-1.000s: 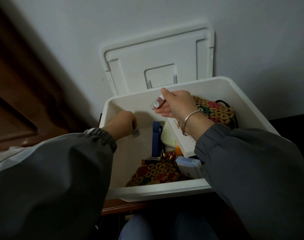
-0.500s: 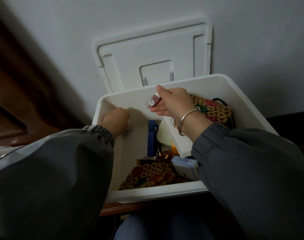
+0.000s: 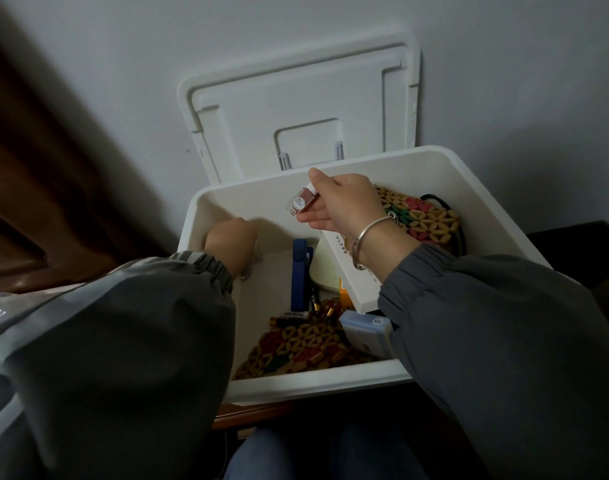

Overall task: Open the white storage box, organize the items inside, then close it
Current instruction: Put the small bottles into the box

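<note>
The white storage box (image 3: 330, 379) stands open, and its lid (image 3: 296, 109) leans on the wall behind it. My right hand (image 3: 344, 206) pinches a small pink nail-polish bottle (image 3: 301, 201) above the back of the box. My left hand (image 3: 232, 244) reaches down along the left wall with its fingers curled round a small pale item (image 3: 257, 252) that is mostly hidden. Inside are an upright blue case (image 3: 299, 271), a tilted flat white box (image 3: 351, 275), a beaded mat (image 3: 303, 348), a second beaded piece (image 3: 427, 216), a pale blue box (image 3: 365, 332) and a labelled tube (image 3: 292, 314).
A black cord (image 3: 448, 206) curls at the box's back right. Brown wooden furniture (image 3: 36, 202) rises on the left, and the white wall (image 3: 503, 81) is behind. The box sits on a wooden ledge (image 3: 233, 417) above my knees (image 3: 296, 455).
My left hand has sunk lower and further left inside the box. My right hand still holds the bottle in about the same place.
</note>
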`<state>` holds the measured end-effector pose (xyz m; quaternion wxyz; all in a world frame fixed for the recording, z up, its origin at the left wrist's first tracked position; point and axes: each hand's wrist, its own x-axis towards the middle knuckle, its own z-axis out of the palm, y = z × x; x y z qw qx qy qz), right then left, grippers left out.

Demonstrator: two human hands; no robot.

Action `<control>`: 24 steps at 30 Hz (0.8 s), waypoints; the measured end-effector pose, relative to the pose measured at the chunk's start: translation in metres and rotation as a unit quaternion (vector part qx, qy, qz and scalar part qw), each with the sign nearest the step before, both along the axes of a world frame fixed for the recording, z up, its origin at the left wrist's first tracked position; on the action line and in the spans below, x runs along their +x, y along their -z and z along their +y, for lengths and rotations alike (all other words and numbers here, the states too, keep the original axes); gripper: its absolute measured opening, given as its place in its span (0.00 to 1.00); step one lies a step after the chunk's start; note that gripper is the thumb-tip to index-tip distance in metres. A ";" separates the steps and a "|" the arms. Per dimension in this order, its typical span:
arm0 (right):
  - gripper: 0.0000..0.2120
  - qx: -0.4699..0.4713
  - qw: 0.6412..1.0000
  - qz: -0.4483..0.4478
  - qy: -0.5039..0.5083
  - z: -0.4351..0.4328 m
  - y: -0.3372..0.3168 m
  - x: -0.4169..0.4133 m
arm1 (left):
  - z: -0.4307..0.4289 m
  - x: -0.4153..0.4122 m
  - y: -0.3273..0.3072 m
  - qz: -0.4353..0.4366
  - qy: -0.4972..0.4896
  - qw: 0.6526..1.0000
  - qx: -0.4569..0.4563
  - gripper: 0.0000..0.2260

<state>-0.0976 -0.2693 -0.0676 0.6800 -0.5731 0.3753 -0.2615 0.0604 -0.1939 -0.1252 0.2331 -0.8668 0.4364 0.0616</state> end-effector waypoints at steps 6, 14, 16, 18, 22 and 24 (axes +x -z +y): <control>0.15 0.000 1.000 0.007 0.007 -0.002 0.002 -0.001 | 0.003 -0.004 -0.004 -0.019 0.026 0.999 0.004 0.04; 0.15 -0.059 0.998 0.004 -0.003 0.001 0.009 -0.002 | 0.045 0.002 -0.048 -0.128 0.154 0.942 -0.268 0.11; 0.14 -0.090 0.996 0.021 -0.020 0.004 0.014 0.000 | 0.063 0.007 -0.049 -0.067 0.075 0.944 -0.315 0.14; 0.13 -0.122 0.991 0.047 -0.031 0.007 0.020 0.003 | 0.078 0.010 -0.042 0.033 -0.013 0.938 -0.346 0.12; 0.10 -0.185 0.978 0.075 -0.055 0.016 0.034 0.010 | 0.089 0.006 -0.029 0.211 -0.098 0.863 -0.449 0.13; 0.07 -0.219 0.969 0.087 -0.073 0.023 0.040 0.016 | 0.091 0.001 -0.027 0.197 -0.109 0.854 -0.469 0.13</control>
